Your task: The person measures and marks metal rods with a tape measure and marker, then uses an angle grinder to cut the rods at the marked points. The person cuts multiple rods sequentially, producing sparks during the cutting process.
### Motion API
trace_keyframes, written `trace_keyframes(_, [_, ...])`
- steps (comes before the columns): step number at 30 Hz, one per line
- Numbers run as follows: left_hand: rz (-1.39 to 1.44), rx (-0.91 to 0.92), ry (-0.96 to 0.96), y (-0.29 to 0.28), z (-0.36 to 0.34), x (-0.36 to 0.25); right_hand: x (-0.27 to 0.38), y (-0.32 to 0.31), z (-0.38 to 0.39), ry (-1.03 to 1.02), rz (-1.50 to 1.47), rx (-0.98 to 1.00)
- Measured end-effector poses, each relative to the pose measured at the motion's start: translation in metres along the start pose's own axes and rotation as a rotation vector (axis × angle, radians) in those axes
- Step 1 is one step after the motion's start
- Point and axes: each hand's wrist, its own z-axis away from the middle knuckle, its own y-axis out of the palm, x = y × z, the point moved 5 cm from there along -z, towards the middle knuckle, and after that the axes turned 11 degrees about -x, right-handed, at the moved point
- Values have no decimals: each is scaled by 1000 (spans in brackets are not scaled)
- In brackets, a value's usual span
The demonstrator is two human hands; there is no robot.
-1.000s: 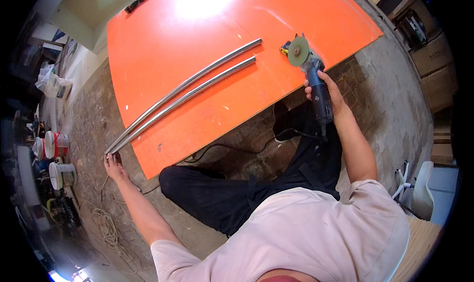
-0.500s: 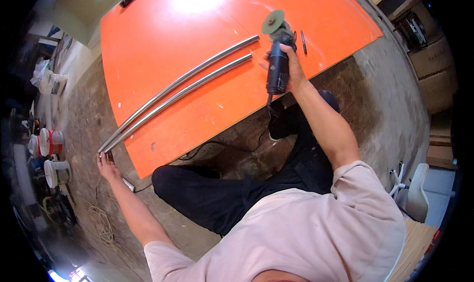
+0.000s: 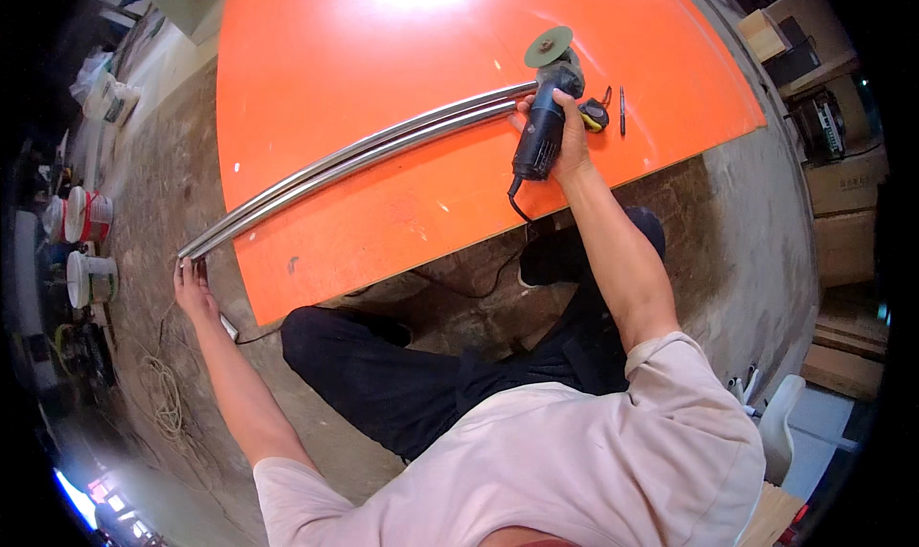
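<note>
My right hand (image 3: 571, 145) is wrapped round the dark body of an angle grinder (image 3: 542, 131), which is raised over an orange board. Its pale green disc (image 3: 549, 46) points away from me. Two shiny metal tubes, a far one (image 3: 383, 130) and a near one (image 3: 383, 149), lie side by side across the board. Their left ends stick out past its edge, where the fingers of my left hand (image 3: 196, 293) close on the near tube's end. Behind the grinder, the right ends of the tubes are partly hidden.
The orange board (image 3: 316, 269) lies in front of my bent legs. A yellow and black tape measure (image 3: 594, 116) and a black pen (image 3: 622, 111) lie on it, right of the grinder. White buckets (image 3: 92, 279) stand at the left. The grinder's cord (image 3: 517, 202) hangs toward my foot.
The tubes now lie closer together, their right ends nearer the grinder. The view has shifted slightly, and the tape measure shows beside my right hand. Both hands keep their holds.
</note>
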Motion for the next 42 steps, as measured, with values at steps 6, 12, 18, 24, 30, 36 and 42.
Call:
trace_keyframes(6, [4,-11,-2,-1,-2,-1,-5,0,-11,37,8,49])
trace_keyframes(12, [-3,9,-12,0,0,1,-6,-1,-12,15,-5,48])
trace_keyframes(18, [-13,-1,-14,-4,-3,-1,-8,-1,-12,36,0,35])
trace_keyframes(24, [-46,-25,-19,5,2,-4,-8,-6,-16,44,9,47])
trace_keyframes(30, [-35,-15,-5,-4,-5,-3,-10,-3,-17,42,7,65])
trace_keyframes(36, [-36,-33,-4,1,-1,-1,-9,-6,-17,47,20,51])
trace_keyframes(42, [-38,-6,-5,-2,-2,-2,-10,-6,-17,38,24,46])
